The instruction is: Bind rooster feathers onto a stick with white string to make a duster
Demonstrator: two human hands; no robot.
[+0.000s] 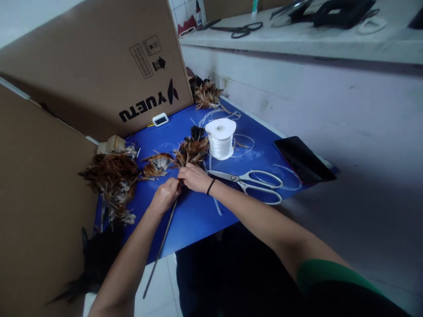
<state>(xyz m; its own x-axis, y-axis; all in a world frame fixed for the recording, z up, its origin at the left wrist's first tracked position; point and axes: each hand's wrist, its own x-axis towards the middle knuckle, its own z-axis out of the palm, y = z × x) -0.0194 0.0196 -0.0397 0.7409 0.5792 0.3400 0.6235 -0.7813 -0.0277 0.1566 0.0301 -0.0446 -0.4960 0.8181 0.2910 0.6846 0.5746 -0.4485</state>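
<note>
My left hand (168, 193) and my right hand (194, 178) meet over the middle of the blue table, both with fingers closed. Between them runs a thin stick (161, 246), its lower end sticking out past the table's front edge. A bunch of brown and black feathers (192, 149) fans out from the stick's far end, just beyond my fingers. My left hand grips the stick; my right fingers pinch the base of the feathers, and what lies under them is hidden. A small loose feather clump (157, 164) lies to the left. Scissors (251, 182) rest beside my right wrist.
A white spool of clear strip (220, 143) stands behind the scissors. A feather heap (115, 176) lies at left, another feather bundle (207, 93) at the back. A dark tablet (304, 159) sits at the right edge. Cardboard (99, 66) walls the left; a shelf (297, 44) runs above right.
</note>
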